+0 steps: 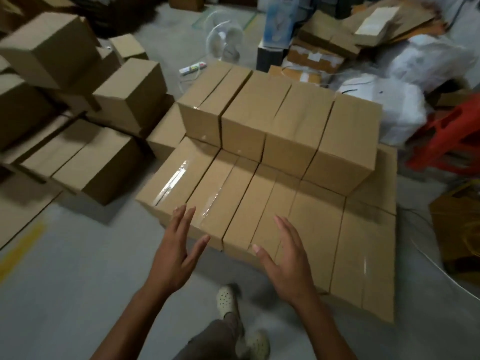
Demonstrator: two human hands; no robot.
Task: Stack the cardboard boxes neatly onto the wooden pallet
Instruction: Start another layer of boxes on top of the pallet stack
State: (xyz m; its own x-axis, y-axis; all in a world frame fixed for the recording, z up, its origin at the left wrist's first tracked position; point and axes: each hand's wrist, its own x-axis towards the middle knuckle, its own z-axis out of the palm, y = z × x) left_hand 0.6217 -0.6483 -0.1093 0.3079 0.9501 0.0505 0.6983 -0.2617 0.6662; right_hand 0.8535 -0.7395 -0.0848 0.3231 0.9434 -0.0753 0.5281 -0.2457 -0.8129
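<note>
Stacked boxes (285,120) filled the frame's centre in two tiers. Loose boxes (104,162) at the left looked stiff, probably light, best held at opposite sides. Left hand (176,252) and right hand (284,263) hovered empty, fingers straight, at lower centre.

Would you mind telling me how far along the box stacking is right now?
Done: a bottom layer sits edge to edge, with an upper row along its back. In hand: nothing; left hand and right hand hover open over its front edge. Left: the loose boxes piled at the left are not yet stacked. The pallet itself is hidden.
</note>
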